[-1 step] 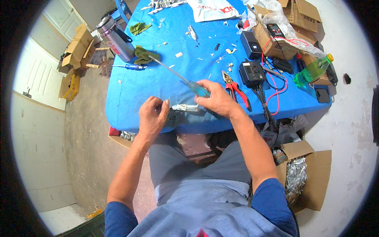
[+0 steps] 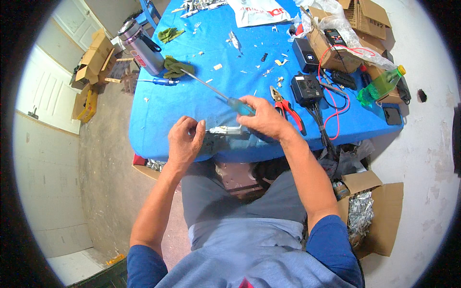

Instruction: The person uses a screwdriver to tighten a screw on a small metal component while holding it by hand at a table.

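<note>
My right hand [image 2: 266, 117] is closed around the translucent blue-green handle of a screwdriver [image 2: 211, 89], whose long shaft points up and left over the table. Between my hands, close to the table's near edge, is a slim white and silver part [image 2: 225, 129]. Its left end meets the thumb and fingertips of my left hand [image 2: 185, 139], which are pinched together; the exact grip is partly hidden. The part's right end lies just below my right fingers. Red-handled pliers [image 2: 288, 110] rest right of my right hand.
The blue-covered table [image 2: 163, 113] carries white scraps, green cloths [image 2: 175, 67], a steel flask [image 2: 140, 48] and another screwdriver [image 2: 165, 81]. Black devices [image 2: 306, 88] with cables, a green bottle [image 2: 384, 86] and a phone [image 2: 392, 115] are at right. A carton [image 2: 384, 221] of silvery pieces stands below.
</note>
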`<action>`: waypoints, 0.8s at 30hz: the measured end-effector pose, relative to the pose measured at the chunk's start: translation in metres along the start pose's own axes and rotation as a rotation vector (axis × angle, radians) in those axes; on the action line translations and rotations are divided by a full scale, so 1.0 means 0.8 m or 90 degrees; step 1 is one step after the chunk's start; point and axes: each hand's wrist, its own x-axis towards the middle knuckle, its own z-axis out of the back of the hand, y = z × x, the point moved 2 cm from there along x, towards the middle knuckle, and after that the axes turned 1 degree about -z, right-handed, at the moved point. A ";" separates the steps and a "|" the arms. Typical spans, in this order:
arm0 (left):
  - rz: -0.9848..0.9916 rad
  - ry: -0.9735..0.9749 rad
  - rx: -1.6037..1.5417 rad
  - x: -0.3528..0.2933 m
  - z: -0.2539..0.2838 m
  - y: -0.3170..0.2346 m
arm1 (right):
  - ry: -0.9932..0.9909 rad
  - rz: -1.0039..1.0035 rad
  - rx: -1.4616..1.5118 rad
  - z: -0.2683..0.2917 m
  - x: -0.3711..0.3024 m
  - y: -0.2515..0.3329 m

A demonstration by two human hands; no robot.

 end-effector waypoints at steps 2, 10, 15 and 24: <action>-0.024 0.023 0.024 0.004 -0.001 -0.003 | 0.048 -0.084 0.048 0.009 0.011 -0.005; -0.026 0.109 0.126 0.002 -0.030 0.010 | 0.109 -0.150 0.045 0.018 0.037 -0.005; 0.045 0.155 0.026 0.012 -0.021 0.006 | 0.133 -0.159 0.125 0.024 0.041 -0.009; -0.080 0.155 0.145 0.003 -0.030 0.007 | -0.090 -0.048 -0.223 -0.004 0.047 -0.005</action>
